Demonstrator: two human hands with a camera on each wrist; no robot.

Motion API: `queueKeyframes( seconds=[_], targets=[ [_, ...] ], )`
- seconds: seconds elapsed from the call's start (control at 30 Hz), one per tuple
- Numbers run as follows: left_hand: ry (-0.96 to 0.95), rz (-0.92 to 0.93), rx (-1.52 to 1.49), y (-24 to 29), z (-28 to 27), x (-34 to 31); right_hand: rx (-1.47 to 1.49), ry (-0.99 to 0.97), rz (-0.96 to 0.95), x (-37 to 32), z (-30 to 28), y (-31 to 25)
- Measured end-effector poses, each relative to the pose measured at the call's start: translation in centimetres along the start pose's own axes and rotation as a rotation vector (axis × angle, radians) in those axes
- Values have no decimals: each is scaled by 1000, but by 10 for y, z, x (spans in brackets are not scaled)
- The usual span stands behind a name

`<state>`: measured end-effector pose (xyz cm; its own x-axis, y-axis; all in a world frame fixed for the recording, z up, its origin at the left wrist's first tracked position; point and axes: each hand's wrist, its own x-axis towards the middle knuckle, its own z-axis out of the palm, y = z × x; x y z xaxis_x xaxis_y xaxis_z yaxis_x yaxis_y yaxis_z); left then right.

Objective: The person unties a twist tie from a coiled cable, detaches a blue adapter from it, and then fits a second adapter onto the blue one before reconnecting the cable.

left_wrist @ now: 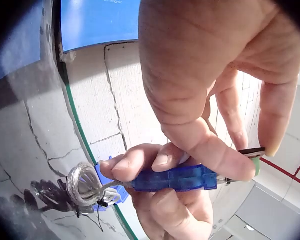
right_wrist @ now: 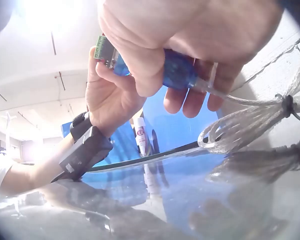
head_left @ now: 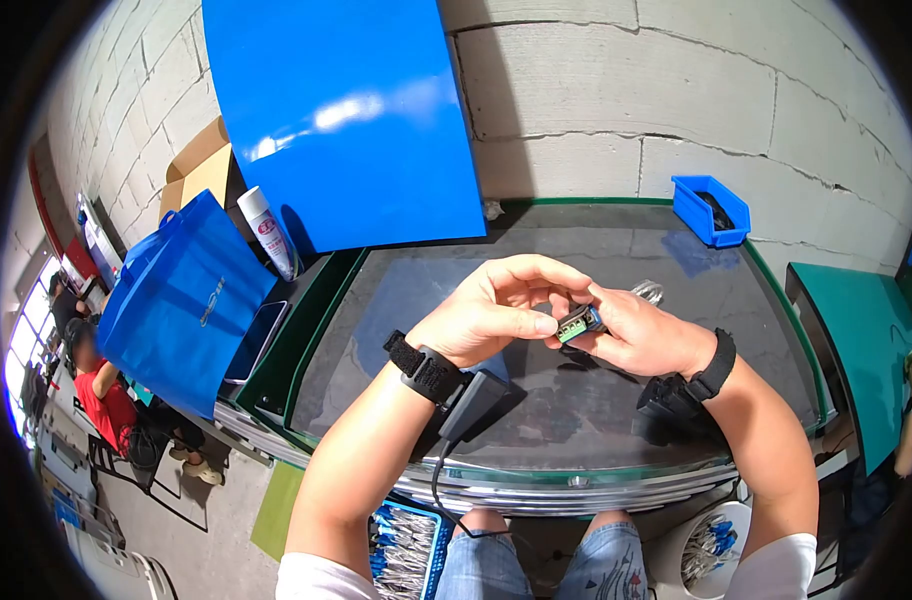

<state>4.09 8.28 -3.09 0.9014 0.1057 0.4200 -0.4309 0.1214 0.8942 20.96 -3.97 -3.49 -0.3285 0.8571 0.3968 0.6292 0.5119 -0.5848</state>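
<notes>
Between my two hands is a translucent blue cable adapter (left_wrist: 175, 179) with a green screw terminal block (head_left: 574, 329) at one end. My right hand (head_left: 648, 330) grips the blue body, fingers along one side and thumb on the other. My left hand (head_left: 488, 312) pinches the terminal end between thumb and finger. In the right wrist view, part of a small dark circuit board (right_wrist: 108, 52) shows beside the green block. From the other end runs a clear silvery cable (right_wrist: 240, 131), coiled and bound with a black tie. The right fingers hide part of the blue body.
Under the hands is a dark, shiny tabletop (head_left: 376, 400) with a green edge. A blue bin (head_left: 714, 212) stands at the back right; a spray can (head_left: 270, 234) and blue bag (head_left: 191, 295) are left. Below are a basket (head_left: 439, 560) and white bucket (head_left: 676, 550) of cables.
</notes>
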Motion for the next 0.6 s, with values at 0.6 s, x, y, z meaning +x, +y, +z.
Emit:
queueKeyframes(
  seconds=[0.6],
  targets=[
    [7,-69,15,6,3,-1,-134,16,-15,0,0,-5]
  ],
)
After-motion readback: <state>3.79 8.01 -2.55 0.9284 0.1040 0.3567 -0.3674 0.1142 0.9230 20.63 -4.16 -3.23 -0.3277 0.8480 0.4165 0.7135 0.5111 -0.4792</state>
